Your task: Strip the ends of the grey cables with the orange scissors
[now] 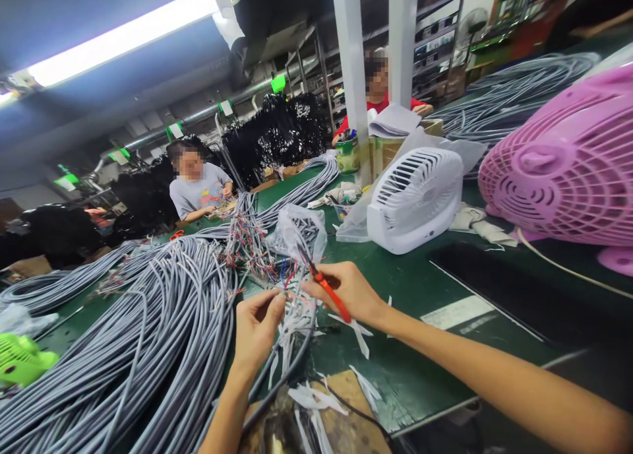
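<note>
My left hand [258,325] is closed in a pinch, with thin coloured wires at its fingertips. A grey cable [309,332] curves down beside it. My right hand [352,294] is wrapped round red-handled scissors [332,297]; their dark blades point up and away, just right of the pinched wires. Whether the blades are apart cannot be made out. Beyond both hands lie stripped cable ends [252,246] with red, white and blue wires, beside a clear plastic bag [299,226] of small grey pieces. White scraps [291,328] are scattered under my hands.
Big bundles of grey cable [163,328] fill the left of the green table [395,375]. A white fan [418,200], a pink fan [558,170] and a dark flat panel [509,289] stand or lie at right. Two people [198,183] sit across the table.
</note>
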A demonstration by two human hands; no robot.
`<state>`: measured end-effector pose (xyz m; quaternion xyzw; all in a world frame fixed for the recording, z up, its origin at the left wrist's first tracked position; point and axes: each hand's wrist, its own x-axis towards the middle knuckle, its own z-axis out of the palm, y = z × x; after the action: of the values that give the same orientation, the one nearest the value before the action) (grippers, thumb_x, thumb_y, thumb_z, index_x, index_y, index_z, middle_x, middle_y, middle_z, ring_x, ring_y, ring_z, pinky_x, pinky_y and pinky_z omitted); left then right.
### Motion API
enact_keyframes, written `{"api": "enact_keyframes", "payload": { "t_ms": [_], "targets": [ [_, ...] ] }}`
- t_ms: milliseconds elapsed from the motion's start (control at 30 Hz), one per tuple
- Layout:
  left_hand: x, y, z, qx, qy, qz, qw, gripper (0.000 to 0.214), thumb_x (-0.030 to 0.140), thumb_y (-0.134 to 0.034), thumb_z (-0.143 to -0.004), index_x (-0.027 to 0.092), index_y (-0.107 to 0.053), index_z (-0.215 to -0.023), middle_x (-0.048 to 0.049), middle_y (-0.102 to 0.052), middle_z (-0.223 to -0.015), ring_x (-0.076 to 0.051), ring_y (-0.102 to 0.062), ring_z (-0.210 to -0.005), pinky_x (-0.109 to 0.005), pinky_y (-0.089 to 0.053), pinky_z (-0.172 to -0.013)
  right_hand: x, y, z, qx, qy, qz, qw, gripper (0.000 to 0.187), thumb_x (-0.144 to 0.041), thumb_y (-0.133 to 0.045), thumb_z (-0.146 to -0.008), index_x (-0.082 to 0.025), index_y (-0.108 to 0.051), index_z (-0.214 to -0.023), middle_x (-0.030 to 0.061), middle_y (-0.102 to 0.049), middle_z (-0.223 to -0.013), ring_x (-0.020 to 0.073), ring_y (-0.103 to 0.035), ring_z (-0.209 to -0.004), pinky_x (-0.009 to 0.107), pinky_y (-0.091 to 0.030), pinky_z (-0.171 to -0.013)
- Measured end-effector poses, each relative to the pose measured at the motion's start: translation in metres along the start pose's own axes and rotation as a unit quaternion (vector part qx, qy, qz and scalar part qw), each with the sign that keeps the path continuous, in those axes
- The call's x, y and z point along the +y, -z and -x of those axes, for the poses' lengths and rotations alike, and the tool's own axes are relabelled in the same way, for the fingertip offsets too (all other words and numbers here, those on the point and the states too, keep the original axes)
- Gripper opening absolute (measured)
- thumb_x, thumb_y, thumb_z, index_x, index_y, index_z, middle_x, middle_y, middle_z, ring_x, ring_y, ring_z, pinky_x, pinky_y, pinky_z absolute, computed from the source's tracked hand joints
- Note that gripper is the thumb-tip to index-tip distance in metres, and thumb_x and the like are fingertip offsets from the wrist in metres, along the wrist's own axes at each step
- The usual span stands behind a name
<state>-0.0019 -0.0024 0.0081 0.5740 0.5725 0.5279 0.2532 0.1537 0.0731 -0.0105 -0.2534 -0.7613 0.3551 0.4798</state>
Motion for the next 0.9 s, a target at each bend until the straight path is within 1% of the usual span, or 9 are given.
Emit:
{"api": "enact_keyframes", "payload": {
  "t_ms": [67,133,200,300,367,500,700,800,900],
  "targets": [
    [-0.005,-0.005,-0.002,-0.032,0.002,-0.015,0.999,0.034,0.041,-0.058,-0.072,0.009,-0.069,-0.072,0.0003,-0.052,-0.051,-0.008,-0.039,-0.044,-0.019,-0.033,-0.042,-0.005,0.002,-0.001,-0.058,-0.040,-0.111,0.991,0.041,-0.054,-0.063,-0.067,-0.018,-0.045,-0.059,-0.0029,-0.051,-0.056,0.0094,-0.045,-0.049,0.020,-0.037,-0.047],
    [-0.009,-0.009,-0.004,-0.066,0.008,-0.029,0.997,0.034,0.041,-0.057,-0.072,0.009,-0.069,-0.071,-0.0008,-0.055,-0.053,-0.008,-0.042,-0.045,-0.019,-0.034,-0.042,-0.007,0.002,0.001,-0.077,-0.053,-0.157,0.983,0.044,-0.053,-0.071,-0.056,-0.017,-0.048,-0.067,-0.0027,-0.053,-0.062,0.0095,-0.046,-0.051,0.021,-0.039,-0.048],
    [-0.014,-0.011,-0.006,-0.082,0.017,-0.039,0.996,0.033,0.040,-0.056,-0.072,0.009,-0.068,-0.071,-0.0015,-0.057,-0.055,-0.009,-0.044,-0.046,-0.019,-0.036,-0.043,-0.007,0.001,0.001,-0.046,-0.062,-0.148,0.986,0.041,-0.047,-0.075,-0.054,-0.017,-0.051,-0.068,-0.0046,-0.050,-0.059,0.0081,-0.043,-0.049,0.020,-0.038,-0.047],
    [-0.017,-0.009,-0.008,-0.096,0.028,-0.063,0.993,0.031,0.039,-0.057,-0.072,0.010,-0.068,-0.071,0.0004,-0.055,-0.051,-0.009,-0.044,-0.043,-0.019,-0.035,-0.042,-0.003,0.002,-0.002,0.046,-0.075,-0.145,0.986,0.032,-0.040,-0.072,-0.060,-0.017,-0.050,-0.063,-0.0045,-0.050,-0.056,0.0079,-0.043,-0.048,0.020,-0.038,-0.047],
    [-0.017,-0.006,-0.009,-0.103,0.028,-0.083,0.991,0.030,0.038,-0.057,-0.072,0.010,-0.067,-0.068,0.0019,-0.052,-0.047,-0.009,-0.044,-0.042,-0.019,-0.036,-0.043,0.001,0.005,-0.008,0.101,-0.080,-0.167,0.978,0.032,-0.039,-0.071,-0.059,-0.018,-0.046,-0.059,-0.0032,-0.053,-0.058,0.0080,-0.044,-0.048,0.021,-0.039,-0.047],
    [-0.021,-0.002,-0.014,-0.108,0.018,-0.120,0.987,0.028,0.037,-0.057,-0.072,0.012,-0.066,-0.064,0.0012,-0.055,-0.047,-0.011,-0.051,-0.045,-0.020,-0.040,-0.047,0.010,0.012,-0.017,0.155,-0.091,-0.191,0.965,0.035,-0.040,-0.070,-0.057,-0.018,-0.043,-0.057,-0.0016,-0.056,-0.060,0.0070,-0.043,-0.042,0.022,-0.039,-0.043],
    [-0.032,0.005,-0.023,-0.042,0.016,-0.171,0.984,0.034,0.037,-0.048,-0.076,0.011,-0.068,-0.082,-0.0045,-0.068,-0.063,-0.017,-0.063,-0.056,-0.025,-0.049,-0.056,0.016,0.014,-0.019,0.176,-0.093,-0.118,0.973,0.033,-0.045,-0.065,-0.061,-0.018,-0.046,-0.060,0.0012,-0.058,-0.062,0.0096,-0.045,-0.046,0.023,-0.039,-0.044],
    [-0.036,0.011,-0.027,-0.006,0.016,-0.211,0.977,0.035,0.037,-0.045,-0.078,0.011,-0.068,-0.085,-0.0051,-0.068,-0.063,-0.018,-0.065,-0.060,-0.026,-0.050,-0.060,0.021,0.013,-0.019,0.168,-0.086,-0.033,0.982,0.031,-0.045,-0.060,-0.065,-0.018,-0.046,-0.061,0.0015,-0.057,-0.062,0.0113,-0.047,-0.049,0.023,-0.040,-0.047],
    [-0.041,0.015,-0.031,0.009,0.023,-0.258,0.966,0.027,0.028,-0.048,-0.077,0.014,-0.069,-0.085,-0.0056,-0.071,-0.070,-0.018,-0.066,-0.064,-0.027,-0.050,-0.064,0.024,0.013,-0.019,0.149,-0.091,0.055,0.983,0.026,-0.041,-0.055,-0.069,-0.018,-0.046,-0.061,0.0008,-0.056,-0.060,0.0121,-0.049,-0.053,0.023,-0.040,-0.051]
  ]
}}
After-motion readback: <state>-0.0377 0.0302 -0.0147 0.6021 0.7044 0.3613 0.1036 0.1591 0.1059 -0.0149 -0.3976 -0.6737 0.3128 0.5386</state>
